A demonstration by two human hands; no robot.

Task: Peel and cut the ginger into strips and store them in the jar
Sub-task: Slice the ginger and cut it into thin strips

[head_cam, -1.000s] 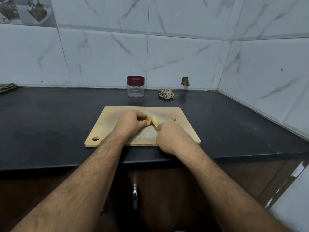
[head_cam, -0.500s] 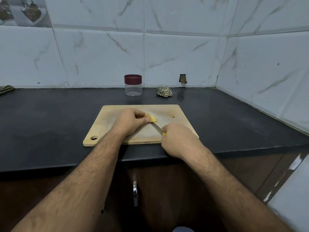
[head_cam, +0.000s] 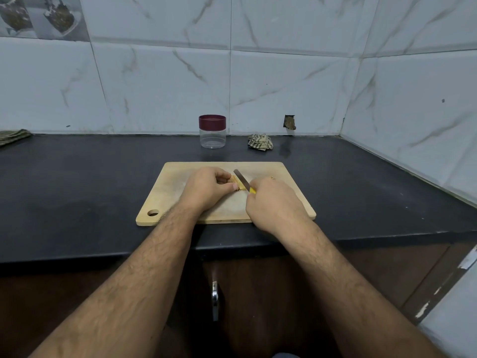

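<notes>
A pale yellow piece of peeled ginger (head_cam: 238, 183) lies on the wooden cutting board (head_cam: 289, 177). My left hand (head_cam: 207, 188) pinches it from the left between curled fingers and thumb. My right hand (head_cam: 275, 204) grips a knife (head_cam: 242, 180) by its yellow handle; the blade points away to the upper left and rests against the ginger's right side. A small scrap of peel (head_cam: 272, 178) shows just beyond my right hand. A clear jar with a dark red lid (head_cam: 212, 131) stands closed at the back by the wall.
A crumpled striped cloth (head_cam: 260, 142) lies right of the jar. Another folded cloth (head_cam: 13, 136) sits at the far left edge of the black countertop (head_cam: 77, 182). Tiled walls close the back and right. A cabinet handle (head_cam: 215, 295) is below the counter edge.
The knife blade has come up alongside the ginger and now shows clearly, where half a second ago it lay lower toward my right hand. Both hands stay in the same spot on the board.
</notes>
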